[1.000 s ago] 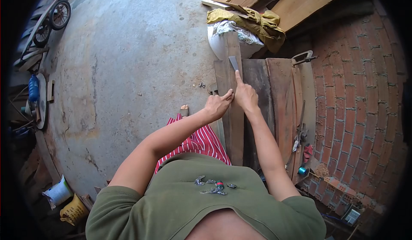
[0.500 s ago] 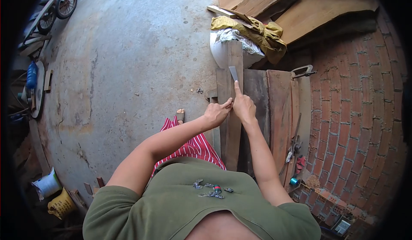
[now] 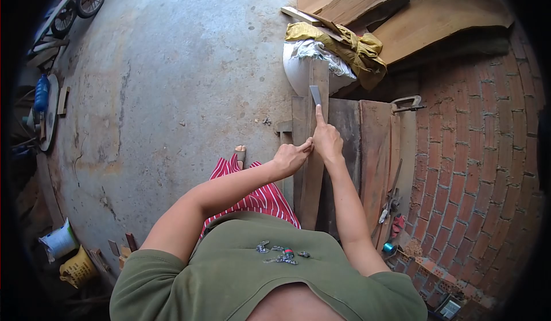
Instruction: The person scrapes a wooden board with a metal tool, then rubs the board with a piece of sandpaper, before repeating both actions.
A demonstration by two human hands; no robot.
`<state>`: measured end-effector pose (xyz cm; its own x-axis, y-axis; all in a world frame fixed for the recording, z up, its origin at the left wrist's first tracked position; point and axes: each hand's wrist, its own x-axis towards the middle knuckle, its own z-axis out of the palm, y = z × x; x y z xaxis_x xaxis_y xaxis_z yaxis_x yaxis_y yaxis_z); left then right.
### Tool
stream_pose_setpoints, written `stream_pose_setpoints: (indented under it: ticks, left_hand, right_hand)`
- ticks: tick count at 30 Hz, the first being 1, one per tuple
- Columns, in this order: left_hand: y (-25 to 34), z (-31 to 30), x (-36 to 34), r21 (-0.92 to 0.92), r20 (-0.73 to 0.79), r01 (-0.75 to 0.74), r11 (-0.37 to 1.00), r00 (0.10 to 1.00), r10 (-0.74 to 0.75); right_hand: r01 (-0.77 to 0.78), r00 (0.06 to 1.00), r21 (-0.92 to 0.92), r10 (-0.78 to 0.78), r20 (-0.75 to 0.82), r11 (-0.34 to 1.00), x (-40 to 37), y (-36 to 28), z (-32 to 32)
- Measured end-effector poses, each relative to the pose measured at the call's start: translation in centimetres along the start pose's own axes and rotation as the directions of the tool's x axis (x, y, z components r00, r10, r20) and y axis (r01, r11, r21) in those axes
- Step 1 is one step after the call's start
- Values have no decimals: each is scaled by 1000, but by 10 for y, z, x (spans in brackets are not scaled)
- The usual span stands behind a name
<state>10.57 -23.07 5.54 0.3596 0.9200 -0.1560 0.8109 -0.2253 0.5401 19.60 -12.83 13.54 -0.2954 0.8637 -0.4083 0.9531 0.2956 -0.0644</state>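
Blade (image 3: 315,95), where is it?

Flat on the board (image 3: 319,74) or just over it, can't tell which. It sticks out ahead of the right hand (image 3: 328,140), wide end toward the board's far end.

Right hand state?

Index finger straight, tip on the metal. Other fingers curled in, mostly closed around the near part. Any handle is hidden under the hand.

Left hand (image 3: 290,159)?

Partly curled, fingertips at the board's left edge, right beside the right hand. Can't tell how far open underneath, or if it has hold of anything.

What's around the board?

Dark plank (image 3: 344,137) to its right, then a reddish plank (image 3: 376,149). Far end reaches over a white container (image 3: 294,75) with yellow cloth (image 3: 367,48) bunched on top.

Right side?

Clamp (image 3: 407,104) near the far end of the planks, brick wall (image 3: 459,149) beyond.

Left side?

Concrete floor (image 3: 201,62), one sandaled foot (image 3: 240,154) on it. Red striped cloth (image 3: 252,200) over the legs, below the left forearm.
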Motion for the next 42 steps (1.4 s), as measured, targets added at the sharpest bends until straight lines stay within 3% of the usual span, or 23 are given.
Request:
stream_pose_setpoints:
  ticks: [6,13,18,26,32,37,39,42]
  left_hand:
    - [0,-7,-3,31,-3,-15,999,1000,16]
    - [-1,-1,0,-26,2,-2,1000,1000,2]
    - [-2,-4,-2,12,-10,-27,1000,1000,27]
    - [-2,-5,-1,5,30,-24,1000,999,24]
    - [0,-9,-5,53,-11,-33,998,999,33]
    - [1,-9,-4,36,-12,-7,999,1000,7]
    - [1,-8,-4,24,-32,7,1000,999,-7]
    - [3,-5,-6,25,-32,9,1000,999,-8]
  right_hand:
    - [40,993,17,-37,-115,999,79,-11,-11]
    - [31,997,2,-30,-69,1000,32,-4,4]
    - [66,982,36,-59,-182,997,85,-11,0]
    - [-18,1000,13,18,-12,1000,-13,7,7]
    - [19,987,47,-11,-163,999,80,2,-4]
    - [34,989,13,-32,-145,999,30,14,11]
    - [1,999,-9,-1,-50,1000,8,15,10]
    - [15,995,-16,-17,-96,1000,42,10,7]
